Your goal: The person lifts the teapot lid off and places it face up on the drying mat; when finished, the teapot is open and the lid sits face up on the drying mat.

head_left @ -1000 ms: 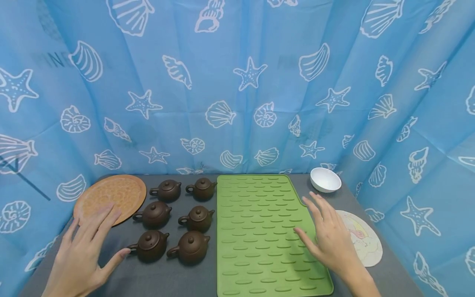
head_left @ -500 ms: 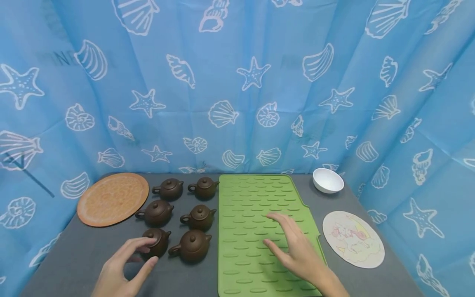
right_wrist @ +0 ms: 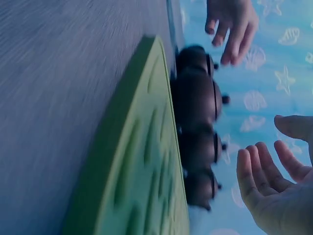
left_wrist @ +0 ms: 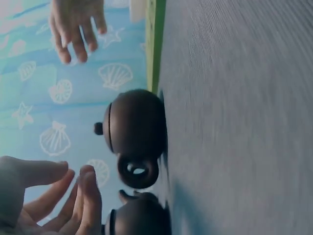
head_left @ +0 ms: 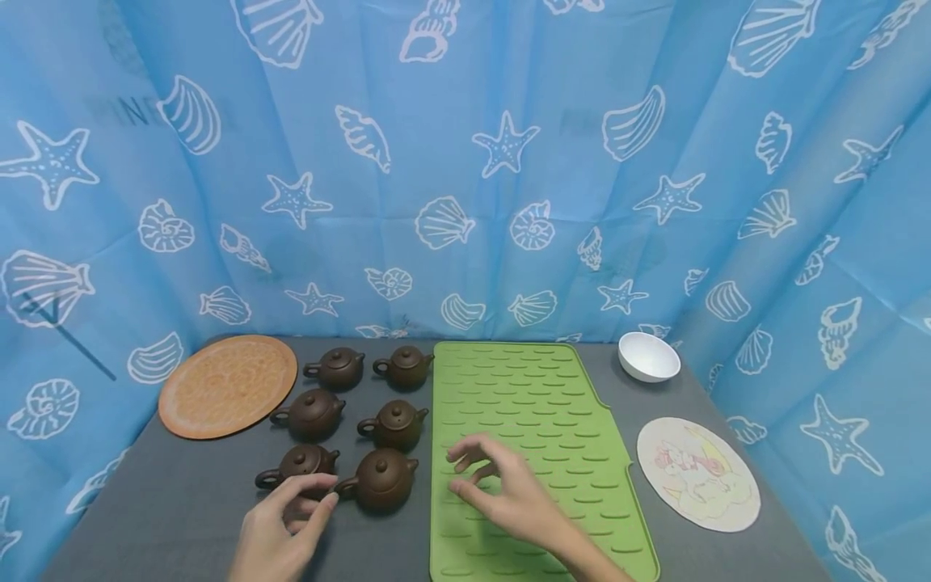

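Six brown teapots [head_left: 352, 420] sitting on grey desk [head_left: 167, 501] beside green mat [head_left: 534, 453], left hand [head_left: 280, 529] hovering by front-left teapot [head_left: 300, 466], fingers loosely spread, right hand [head_left: 505, 493] hovering over mat, fingers relaxed, gripping nothing.

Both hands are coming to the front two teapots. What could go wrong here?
1. The six teapots stand close together. The left hand reaching the front-left teapot might knock its neighbour.
2. The lids look loose, so a tilted pot could drop its lid.
3. The right hand is over the green mat; its raised edge beside the pots might catch one that is slid across.
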`<state>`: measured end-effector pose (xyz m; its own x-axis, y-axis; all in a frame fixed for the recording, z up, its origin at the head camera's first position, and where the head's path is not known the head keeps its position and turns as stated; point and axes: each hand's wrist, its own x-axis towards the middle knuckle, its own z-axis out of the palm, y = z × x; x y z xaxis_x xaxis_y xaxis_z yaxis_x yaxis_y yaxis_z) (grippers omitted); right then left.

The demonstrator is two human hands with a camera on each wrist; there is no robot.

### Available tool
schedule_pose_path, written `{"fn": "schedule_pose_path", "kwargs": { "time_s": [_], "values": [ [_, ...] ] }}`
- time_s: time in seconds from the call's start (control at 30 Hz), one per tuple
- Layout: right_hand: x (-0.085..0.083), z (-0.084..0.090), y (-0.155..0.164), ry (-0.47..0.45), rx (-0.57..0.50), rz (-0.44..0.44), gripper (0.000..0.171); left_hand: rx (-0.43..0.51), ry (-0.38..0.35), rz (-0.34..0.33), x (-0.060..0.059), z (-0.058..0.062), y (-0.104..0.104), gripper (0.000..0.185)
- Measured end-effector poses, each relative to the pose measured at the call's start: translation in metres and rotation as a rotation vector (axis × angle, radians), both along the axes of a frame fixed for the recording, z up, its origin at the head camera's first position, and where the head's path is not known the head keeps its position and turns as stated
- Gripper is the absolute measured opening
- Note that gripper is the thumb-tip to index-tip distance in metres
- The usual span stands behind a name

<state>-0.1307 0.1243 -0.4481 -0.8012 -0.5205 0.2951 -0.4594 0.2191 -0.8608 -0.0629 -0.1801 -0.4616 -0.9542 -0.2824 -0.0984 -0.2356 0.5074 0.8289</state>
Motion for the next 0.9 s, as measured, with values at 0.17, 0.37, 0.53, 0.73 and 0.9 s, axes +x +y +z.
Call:
{"fn": "schedule_pose_path", "kwargs": {
  "time_s": [0.17,0.37,0.53,0.73,0.9],
  "values": [
    [-0.003,-0.002,-0.030,-0.203,-0.015,0.086,0.033,0.064,-0.046,0.005,-0.005,-0.005,0.008,0.034],
    [-0.011,-0.006,-0.057,-0.318,0.000,0.080,0.033,0.028,-0.048,-0.006,-0.011,-0.008,0.010,0.033],
    [-0.018,-0.009,-0.071,-0.355,-0.022,0.082,0.033,0.034,-0.067,-0.016,-0.015,-0.011,0.007,0.031],
    [-0.023,-0.013,-0.081,-0.360,-0.027,0.093,0.029,0.100,-0.094,-0.013,-0.019,-0.012,0.006,0.030],
    [-0.026,-0.016,-0.087,-0.349,-0.006,0.061,0.023,0.163,-0.053,-0.007,-0.021,-0.013,0.006,0.027]
  ]
}}
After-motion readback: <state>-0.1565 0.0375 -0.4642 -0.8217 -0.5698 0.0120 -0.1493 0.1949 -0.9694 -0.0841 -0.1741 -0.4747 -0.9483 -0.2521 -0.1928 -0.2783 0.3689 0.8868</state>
